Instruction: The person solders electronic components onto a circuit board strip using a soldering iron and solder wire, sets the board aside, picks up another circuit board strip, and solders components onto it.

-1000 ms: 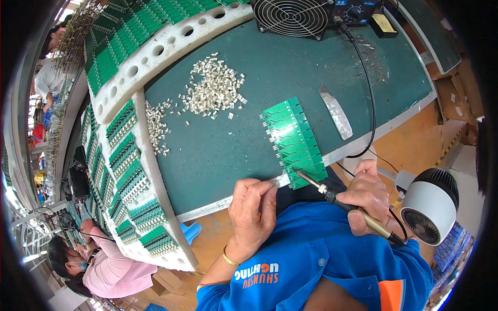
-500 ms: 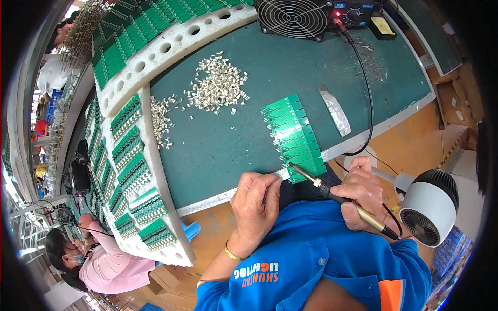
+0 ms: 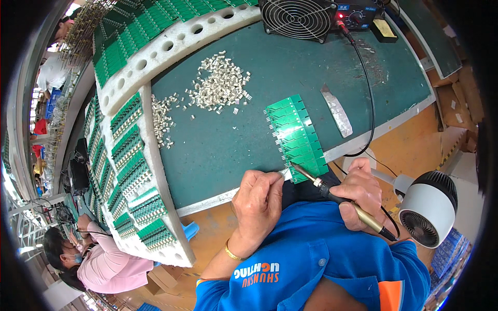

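My right hand grips a soldering iron with a dark sleeve and gold-coloured handle. Its tip points down at the lower left part of a green circuit board panel, which lies at the table's near edge. Small pins or connectors stick out along the panel's left side. Just left of the panel's near corner, my left hand is closed in a pinch close to the iron's tip. What sits between those fingers is too small to make out. A pile of small white connectors lies further back on the green table.
White foam trays full of green boards line the left and back. A fan and soldering station stand at the back. The iron's black cable crosses on the right, beyond a metal strip. A person in pink sits at left.
The view has shifted very slightly. The iron, the panel and both hands hold nearly the same places; my left hand stays pinched beside the panel.
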{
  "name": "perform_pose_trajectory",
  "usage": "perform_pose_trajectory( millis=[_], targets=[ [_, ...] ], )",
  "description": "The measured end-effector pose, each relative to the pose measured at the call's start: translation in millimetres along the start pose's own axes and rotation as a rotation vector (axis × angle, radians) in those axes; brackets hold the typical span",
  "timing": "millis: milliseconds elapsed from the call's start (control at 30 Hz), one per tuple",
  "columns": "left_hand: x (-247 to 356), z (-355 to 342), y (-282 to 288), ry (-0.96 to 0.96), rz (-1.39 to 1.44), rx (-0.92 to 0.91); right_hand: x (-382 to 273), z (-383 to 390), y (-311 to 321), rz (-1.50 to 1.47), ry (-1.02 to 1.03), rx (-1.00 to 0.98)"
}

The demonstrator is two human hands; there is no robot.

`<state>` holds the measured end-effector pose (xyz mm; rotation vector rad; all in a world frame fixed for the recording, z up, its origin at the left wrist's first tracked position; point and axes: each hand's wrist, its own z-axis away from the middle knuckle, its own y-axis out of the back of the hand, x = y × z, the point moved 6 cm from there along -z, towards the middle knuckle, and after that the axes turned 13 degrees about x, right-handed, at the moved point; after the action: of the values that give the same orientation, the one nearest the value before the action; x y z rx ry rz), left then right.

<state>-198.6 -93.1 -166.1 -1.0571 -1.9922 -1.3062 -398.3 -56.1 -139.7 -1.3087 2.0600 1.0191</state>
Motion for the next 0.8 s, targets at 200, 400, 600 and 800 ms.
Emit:
perform_pose_trajectory(
  millis=[200, 400, 600, 800],
  targets=[
    [-0.2, -1.9, -0.9, 0.002, 0.007, 0.003, -0.7, -0.7, 0.2, 0.006, -0.009, 0.006],
    [-1.0, -2.2, -1.5, 0.032, 0.007, 0.001, 0.1, -1.0, 0.3, 0.014, -0.02, 0.014],
    [-2.3, -3.6, -2.4, 0.074, 0.029, -0.012, 2.6, -1.2, 1.0, -0.001, -0.049, 0.049],
    [-1.9, -4.2, -2.4, 0.067, 0.031, -0.029, 2.7, -1.0, 1.4, -0.006, -0.056, 0.059]
  ],
)
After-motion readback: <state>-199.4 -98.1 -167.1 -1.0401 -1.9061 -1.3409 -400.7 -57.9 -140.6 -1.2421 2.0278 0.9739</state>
